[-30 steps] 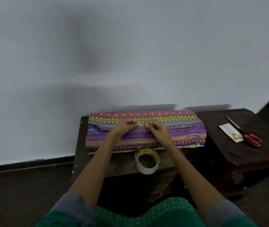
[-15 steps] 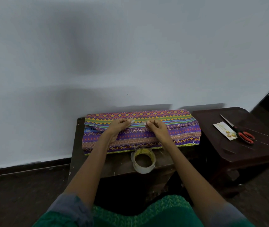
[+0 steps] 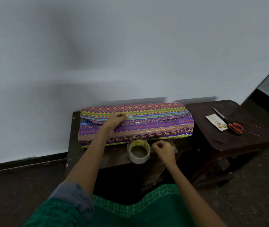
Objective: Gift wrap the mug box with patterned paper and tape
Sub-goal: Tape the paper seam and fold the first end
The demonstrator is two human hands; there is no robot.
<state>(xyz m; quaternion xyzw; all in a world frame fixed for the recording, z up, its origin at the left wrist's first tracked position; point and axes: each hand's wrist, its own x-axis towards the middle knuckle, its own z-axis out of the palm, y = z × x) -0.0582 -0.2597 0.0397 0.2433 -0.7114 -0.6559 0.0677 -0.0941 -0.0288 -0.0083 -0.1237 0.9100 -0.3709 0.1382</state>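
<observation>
The mug box (image 3: 155, 123), covered in bright patterned paper of purple, orange and green bands, lies lengthwise on a small dark stool (image 3: 74, 145). My left hand (image 3: 115, 119) rests on top of the paper near the seam and pinches a short clear tape piece (image 3: 130, 115) against it. My right hand (image 3: 163, 149) hovers in front of the box with its fingers curled, just right of the clear tape roll (image 3: 139, 151), holding nothing that I can see. A blue corner of the box shows under the paper at the left end.
A second dark wooden table (image 3: 245, 145) stands to the right with red-handled scissors (image 3: 230, 123) and a small gift tag card (image 3: 216, 122) on it. A pale wall rises right behind the box. Dark floor surrounds both pieces of furniture.
My right hand has left the seam on top of the box and dropped down beside the tape roll. My left hand stays on the paper with the tape piece.
</observation>
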